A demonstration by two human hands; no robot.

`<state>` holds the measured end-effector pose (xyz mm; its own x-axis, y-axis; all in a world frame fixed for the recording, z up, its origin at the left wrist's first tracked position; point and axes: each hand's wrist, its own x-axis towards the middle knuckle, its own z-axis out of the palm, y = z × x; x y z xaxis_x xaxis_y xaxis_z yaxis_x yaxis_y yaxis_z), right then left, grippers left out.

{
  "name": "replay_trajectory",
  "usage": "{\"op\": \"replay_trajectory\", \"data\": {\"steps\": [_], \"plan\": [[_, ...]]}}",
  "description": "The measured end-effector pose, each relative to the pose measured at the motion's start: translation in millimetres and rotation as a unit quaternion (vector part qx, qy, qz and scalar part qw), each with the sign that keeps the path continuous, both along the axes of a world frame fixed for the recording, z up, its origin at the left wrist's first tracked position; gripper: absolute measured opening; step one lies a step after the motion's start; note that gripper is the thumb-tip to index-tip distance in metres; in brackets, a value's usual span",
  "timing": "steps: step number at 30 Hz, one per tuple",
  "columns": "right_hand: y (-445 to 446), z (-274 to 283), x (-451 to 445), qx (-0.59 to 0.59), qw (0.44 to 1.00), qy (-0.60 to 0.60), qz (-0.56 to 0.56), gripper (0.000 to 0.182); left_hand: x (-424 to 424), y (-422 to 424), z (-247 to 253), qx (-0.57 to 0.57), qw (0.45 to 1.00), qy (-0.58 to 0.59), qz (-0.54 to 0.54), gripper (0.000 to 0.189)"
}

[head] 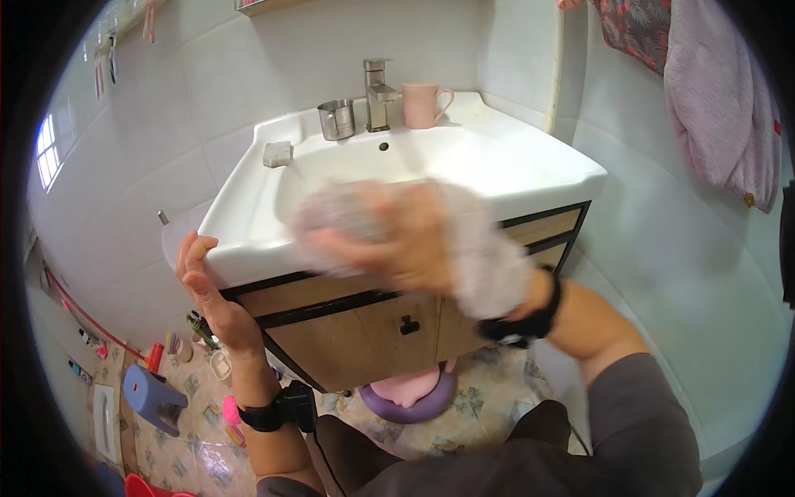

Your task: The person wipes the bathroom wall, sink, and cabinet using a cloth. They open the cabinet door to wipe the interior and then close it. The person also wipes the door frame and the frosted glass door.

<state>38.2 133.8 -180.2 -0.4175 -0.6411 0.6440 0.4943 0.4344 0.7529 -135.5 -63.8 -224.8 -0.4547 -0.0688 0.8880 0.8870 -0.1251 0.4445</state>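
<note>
My right hand grips a pale, fluffy cloth, blurred by motion, over the front rim of a white ceramic washbasin. One end of the cloth bunches past my fingers; the other hangs over my wrist. Whether the cloth touches the rim is hidden. My left hand rests at the basin's front left corner, fingers around the edge, holding nothing loose. Along the back ledge stand a steel cup, a square metal faucet and a pink mug. A greyish block lies on the left ledge.
Below the basin is a wood-fronted cabinet; a purple basin sits beneath it. A blue plastic stool stands on the tiled floor at left. A lilac towel hangs on the right wall. A cable runs from my left wrist.
</note>
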Motion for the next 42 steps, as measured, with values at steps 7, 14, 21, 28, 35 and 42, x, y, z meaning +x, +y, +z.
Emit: {"op": "replay_trajectory", "data": {"steps": [7, 14, 21, 28, 35, 42], "plan": [[-53, 22, -30, -0.203, 0.918, -0.296, 0.171, 0.071, -16, -44, -22, 0.133, 0.962, -0.111, -0.211, 0.068], [20, 13, 26, -0.306, 0.911, -0.241, 0.135, 0.071, -34, -110, -106, 0.144, 0.927, -0.273, -0.214, 0.063], [-105, -1, -93, -0.170, 0.960, -0.152, 0.160, 0.050, -10, -61, -113, 0.144, 0.911, -0.297, -0.248, 0.061], [-151, -6, -124, -0.150, 0.919, -0.248, 0.267, 0.034, 37, -50, -81, 0.267, 0.936, -0.147, -0.174, 0.074], [-135, -57, -89, -0.405, 0.568, -0.468, 0.542, 0.046, 80, -9, -78, 0.256, 0.947, -0.106, -0.162, 0.104], [-56, -21, 7, -0.466, 0.770, -0.279, 0.335, 0.049, 39, 24, -70, -0.090, 0.963, -0.035, 0.250, 0.100]]}}
